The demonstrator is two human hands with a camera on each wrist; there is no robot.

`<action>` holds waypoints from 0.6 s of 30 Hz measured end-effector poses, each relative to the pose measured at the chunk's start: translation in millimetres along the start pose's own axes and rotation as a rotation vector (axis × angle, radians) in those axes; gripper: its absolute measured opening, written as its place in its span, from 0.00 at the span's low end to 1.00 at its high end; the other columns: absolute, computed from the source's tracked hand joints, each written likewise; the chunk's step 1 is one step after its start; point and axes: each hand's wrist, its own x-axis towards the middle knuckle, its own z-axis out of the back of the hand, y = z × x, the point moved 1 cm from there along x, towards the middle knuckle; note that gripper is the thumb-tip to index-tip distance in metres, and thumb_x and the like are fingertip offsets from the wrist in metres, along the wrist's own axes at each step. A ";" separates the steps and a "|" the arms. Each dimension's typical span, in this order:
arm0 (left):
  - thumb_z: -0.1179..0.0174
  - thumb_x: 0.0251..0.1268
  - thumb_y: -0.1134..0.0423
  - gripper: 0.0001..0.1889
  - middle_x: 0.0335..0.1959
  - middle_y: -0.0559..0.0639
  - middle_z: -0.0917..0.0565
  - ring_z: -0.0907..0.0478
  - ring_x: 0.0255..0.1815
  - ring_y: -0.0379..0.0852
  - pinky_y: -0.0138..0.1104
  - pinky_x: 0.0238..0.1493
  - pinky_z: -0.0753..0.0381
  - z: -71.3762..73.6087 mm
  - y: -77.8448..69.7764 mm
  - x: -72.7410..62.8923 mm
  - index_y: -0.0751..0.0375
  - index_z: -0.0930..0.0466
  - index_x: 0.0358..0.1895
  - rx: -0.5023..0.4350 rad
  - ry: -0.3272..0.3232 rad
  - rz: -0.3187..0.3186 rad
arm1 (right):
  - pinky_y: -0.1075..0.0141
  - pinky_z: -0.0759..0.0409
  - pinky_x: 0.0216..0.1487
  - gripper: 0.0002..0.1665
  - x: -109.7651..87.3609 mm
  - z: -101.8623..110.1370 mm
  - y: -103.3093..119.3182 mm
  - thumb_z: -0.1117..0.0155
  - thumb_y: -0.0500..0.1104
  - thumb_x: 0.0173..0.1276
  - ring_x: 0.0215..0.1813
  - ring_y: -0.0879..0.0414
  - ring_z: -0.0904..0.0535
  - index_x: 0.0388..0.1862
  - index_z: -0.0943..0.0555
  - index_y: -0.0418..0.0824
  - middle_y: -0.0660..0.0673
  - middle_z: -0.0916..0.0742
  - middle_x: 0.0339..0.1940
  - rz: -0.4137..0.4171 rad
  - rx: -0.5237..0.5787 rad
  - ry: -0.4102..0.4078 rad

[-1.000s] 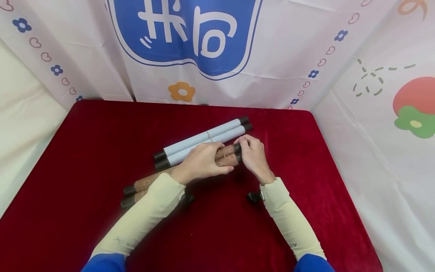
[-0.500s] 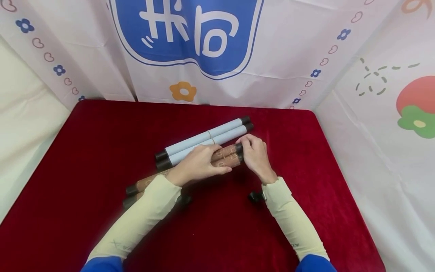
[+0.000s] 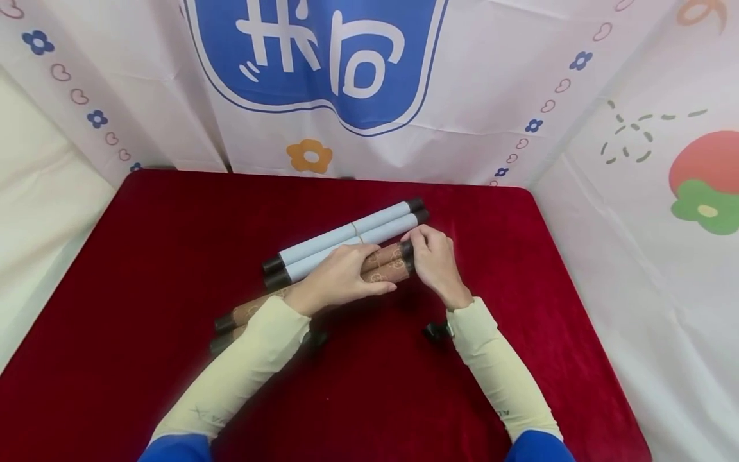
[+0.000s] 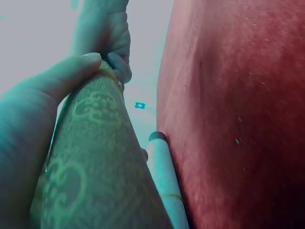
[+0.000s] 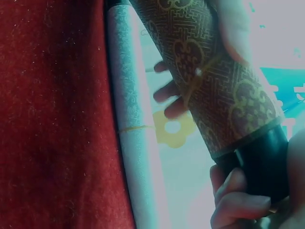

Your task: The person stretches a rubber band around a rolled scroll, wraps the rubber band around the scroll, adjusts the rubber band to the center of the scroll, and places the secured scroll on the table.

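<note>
A brown patterned scroll (image 3: pixel 385 273), rolled from both ends into two parallel rolls with dark end knobs, is held raised at its right end over the table. My left hand (image 3: pixel 335 277) grips it across the rolls, with the thumb on the near side and fingers on the far side. At the right end, my right hand (image 3: pixel 435 263) holds a dark knob (image 5: pixel 267 162) between curled fingers and thumb. Around the brown rolls runs a thin rubber band (image 5: pixel 199 78), close to the left hand's fingertips. The left palm and forearm hide part of the scroll.
Just behind lies a light blue scroll (image 3: pixel 343 234) of two rolls with dark knobs, a thin band (image 3: pixel 356 231) round its middle. Red velvet (image 3: pixel 369 391) covers the table. White printed curtains (image 3: pixel 491 77) rise at the back and sides.
The brown scroll and both hands have shifted slightly to the right, the right hand also a touch upward. Both grips stay the same. The light blue scroll lies as before.
</note>
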 end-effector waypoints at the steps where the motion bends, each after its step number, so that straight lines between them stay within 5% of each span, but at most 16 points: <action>1: 0.24 0.56 0.38 0.25 0.29 0.43 0.18 0.23 0.28 0.38 0.32 0.29 0.23 1.4 0.3 -2.0 0.53 0.19 0.43 0.006 0.001 0.003 | 0.57 0.25 0.40 0.20 -0.4 0.0 -0.2 0.50 0.46 0.82 0.40 0.51 0.20 0.37 0.12 0.45 0.44 0.11 0.36 0.002 0.003 0.001; 6: 0.24 0.55 0.39 0.26 0.28 0.45 0.19 0.24 0.25 0.38 0.31 0.27 0.24 7.0 -3.2 -7.6 0.56 0.20 0.40 0.056 0.013 0.025 | 0.57 0.25 0.39 0.20 -1.8 -1.1 -0.5 0.51 0.46 0.82 0.39 0.51 0.21 0.36 0.13 0.45 0.44 0.11 0.35 0.005 0.011 0.001; 14: 0.27 0.58 0.35 0.29 0.33 0.42 0.17 0.21 0.33 0.40 0.34 0.35 0.21 0.0 -9.0 4.8 0.53 0.19 0.50 0.030 -0.014 -0.016 | 0.57 0.24 0.40 0.20 -1.5 0.4 2.3 0.50 0.45 0.82 0.40 0.51 0.20 0.36 0.13 0.44 0.43 0.10 0.35 0.049 0.023 -0.035; 18: 0.24 0.56 0.36 0.29 0.31 0.43 0.17 0.22 0.29 0.39 0.33 0.32 0.22 2.9 -5.0 -4.6 0.55 0.18 0.48 0.029 -0.009 0.020 | 0.59 0.25 0.39 0.20 -1.0 0.3 0.2 0.50 0.45 0.82 0.37 0.51 0.21 0.36 0.12 0.43 0.43 0.10 0.35 0.051 0.001 -0.030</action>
